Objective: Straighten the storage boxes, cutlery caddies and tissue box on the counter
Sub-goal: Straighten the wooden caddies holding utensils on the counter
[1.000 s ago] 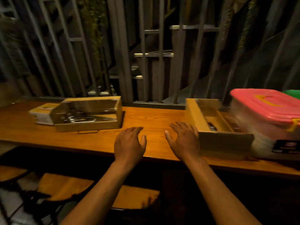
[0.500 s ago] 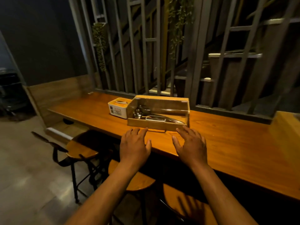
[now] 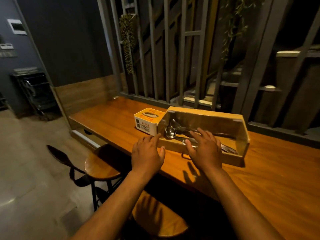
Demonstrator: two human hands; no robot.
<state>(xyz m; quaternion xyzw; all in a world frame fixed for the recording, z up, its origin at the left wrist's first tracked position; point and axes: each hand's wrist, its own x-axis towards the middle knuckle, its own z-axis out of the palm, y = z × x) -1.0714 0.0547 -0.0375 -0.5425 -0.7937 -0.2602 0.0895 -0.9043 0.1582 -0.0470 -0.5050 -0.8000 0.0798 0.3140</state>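
Note:
A long wooden cutlery caddy (image 3: 206, 113) with spoons inside lies at an angle on the wooden counter (image 3: 270, 179). A white and yellow tissue box (image 3: 147, 121) stands against the caddy's left end. My left hand (image 3: 147, 153) hovers with fingers spread just in front of the caddy's near-left corner, its fingertips close to the box and caddy. My right hand (image 3: 205, 148) is over the caddy's front wall, fingers straight and spread, holding nothing. Whether either hand touches the caddy I cannot tell.
Round wooden stools (image 3: 102, 161) stand under the counter's front edge, another stool (image 3: 161, 220) below my arms. A slatted grey screen (image 3: 166, 49) with hanging plants runs along the counter's back. Open floor lies to the left.
The view has swung left, away from the pink-lidded storage box and second caddy. Both hands have moved forward from the counter edge up to this caddy, the right now over its front wall.

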